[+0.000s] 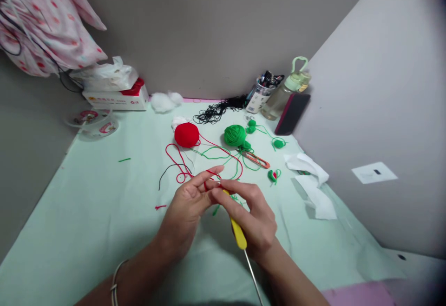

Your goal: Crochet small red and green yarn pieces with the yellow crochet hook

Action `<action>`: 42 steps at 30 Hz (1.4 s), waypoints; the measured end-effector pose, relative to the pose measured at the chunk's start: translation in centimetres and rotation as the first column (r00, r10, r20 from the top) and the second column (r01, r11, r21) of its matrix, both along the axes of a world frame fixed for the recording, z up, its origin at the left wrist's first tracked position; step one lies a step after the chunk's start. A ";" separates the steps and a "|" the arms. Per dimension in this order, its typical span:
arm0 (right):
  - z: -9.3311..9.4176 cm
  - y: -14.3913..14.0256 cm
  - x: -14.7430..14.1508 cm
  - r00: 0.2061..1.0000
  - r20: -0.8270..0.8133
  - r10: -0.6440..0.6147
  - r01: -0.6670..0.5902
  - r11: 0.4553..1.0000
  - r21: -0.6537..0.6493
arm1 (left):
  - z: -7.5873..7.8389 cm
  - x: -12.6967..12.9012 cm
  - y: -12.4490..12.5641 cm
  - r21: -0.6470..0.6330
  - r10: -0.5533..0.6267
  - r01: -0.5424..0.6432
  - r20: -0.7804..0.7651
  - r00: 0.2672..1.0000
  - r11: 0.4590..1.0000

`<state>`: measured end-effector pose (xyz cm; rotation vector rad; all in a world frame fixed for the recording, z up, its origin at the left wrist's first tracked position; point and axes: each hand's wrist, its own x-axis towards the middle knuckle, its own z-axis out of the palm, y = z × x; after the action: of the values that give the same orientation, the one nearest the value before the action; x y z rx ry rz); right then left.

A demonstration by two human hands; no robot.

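My left hand (186,208) is closed on red yarn (206,186), which winds round its fingers. In my right hand (252,215) is a crochet hook with a yellow handle (239,234); a thin metal shaft sticks out of its near end. The fingertips of both hands meet, hiding the hook's far tip and any stitches there. Beyond my hands sits a ball of red yarn (186,135), its strand looping over the table toward my fingers. To its right lies a ball of green yarn (234,136). Small green pieces (272,176) and an orange-handled tool (258,159) are nearby.
Black yarn (218,112), white stuffing (163,103), a pen cup (258,99), a bottle (278,99) and a leaning phone (292,114) line the back. A white box (116,101) and plastic containers (101,127) stand at left. Crumpled white paper (315,189) lies by the right wall.
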<state>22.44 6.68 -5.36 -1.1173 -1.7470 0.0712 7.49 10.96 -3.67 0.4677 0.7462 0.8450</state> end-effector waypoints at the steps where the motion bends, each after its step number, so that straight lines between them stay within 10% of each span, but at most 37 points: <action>1: -0.1 -0.1 0.0 1.000 -0.005 0.001 -0.001 1.000 -0.002 | 0.0 0.0 0.0 -0.026 -0.016 0.017 0.019 1.000 1.000; 15: 0.6 1.2 0.7 0.614 -0.789 0.023 -0.311 0.926 -0.215 | -0.1 -0.4 0.3 -0.002 0.009 -0.009 0.008 1.000 1.000; 22: 0.9 1.2 0.2 0.818 -0.574 0.030 -0.193 0.955 -0.226 | -0.2 -0.2 0.0 0.131 -0.040 0.046 -0.049 0.998 0.990; 28: 0.2 0.2 0.2 0.999 -0.018 0.029 -0.029 0.999 -0.028 | -0.3 0.2 -0.1 0.006 -0.008 0.008 0.004 1.000 1.000; 32: 0.4 0.4 0.6 0.966 -0.260 -0.003 -0.023 0.995 -0.098 | -0.3 0.0 0.4 -0.079 -0.051 0.058 0.089 0.995 0.995; 37: 1.0 1.4 1.1 0.705 -0.709 -0.023 -0.197 0.954 -0.227 | -0.3 -0.5 0.7 -0.021 0.012 -0.012 0.012 1.000 1.000; 42: 0.9 0.9 0.3 0.951 -0.309 0.002 -0.065 0.979 -0.193 | -0.4 0.1 -0.3 0.104 0.035 -0.029 -0.059 0.998 0.994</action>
<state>22.70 7.58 -4.44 -1.1523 -1.5007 0.4303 7.54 10.67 -4.09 0.5764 0.7699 0.9055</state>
